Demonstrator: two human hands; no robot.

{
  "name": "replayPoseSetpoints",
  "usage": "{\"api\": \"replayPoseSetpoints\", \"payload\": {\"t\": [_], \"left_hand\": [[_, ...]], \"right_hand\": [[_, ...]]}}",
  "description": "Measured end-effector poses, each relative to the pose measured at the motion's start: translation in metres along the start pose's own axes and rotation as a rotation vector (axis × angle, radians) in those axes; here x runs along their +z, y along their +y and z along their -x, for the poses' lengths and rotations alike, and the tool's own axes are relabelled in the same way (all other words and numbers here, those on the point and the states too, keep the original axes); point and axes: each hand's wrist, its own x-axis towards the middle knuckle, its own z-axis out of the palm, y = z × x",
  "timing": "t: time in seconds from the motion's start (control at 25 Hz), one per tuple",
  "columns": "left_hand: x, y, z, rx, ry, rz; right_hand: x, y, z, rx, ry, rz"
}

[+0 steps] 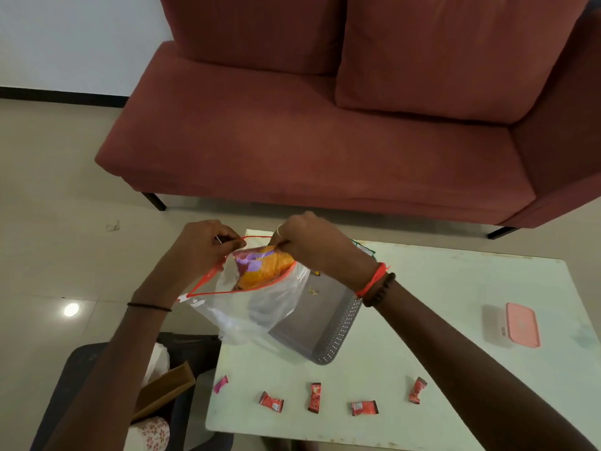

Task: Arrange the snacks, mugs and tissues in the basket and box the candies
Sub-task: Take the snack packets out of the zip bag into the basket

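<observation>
snack pack [263, 268]: inside a clear zip bag [260, 307], held up over the table's [439, 353] left end
l hand [208, 245]: pinches the bag's red rim, pulls it wide
r hand [312, 242]: pinches the other side of the rim
basket [338, 330]: grey, on the table under the bag, no snacks seen in it
candies [314, 397]: five in a row by the front edge, not boxed
pink box [520, 323]: lid on, far r, well apart from candies
done so far: prob. nothing; snack still to come out & go in basket, candies still to box

A home living room is showing. A red sofa [309, 151] is sitting on glossy tiles [48, 190] behind a low white table [439, 304].
</observation>
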Motion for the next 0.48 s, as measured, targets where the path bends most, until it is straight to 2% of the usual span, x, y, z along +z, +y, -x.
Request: {"api": "replayPoseSetpoints", "payload": {"t": [0.12, 0.28, 0.48], "left_hand": [[0.0, -0.005, 0.001, 0.004, 0.008, -0.015], [0.001, -0.007, 0.003, 0.012, 0.034, 0.056], [0.004, -0.007, 0.005, 0.01, 0.021, 0.049]], "right_hand": [[-0.03, 0.016, 0.011, 0.068, 0.137, -0.331], [-0.046, 0.063, 0.019, 0.256, 0.356, -0.791], [-0.016, 0.143, 0.019, 0.487, 0.604, -0.872]]}}
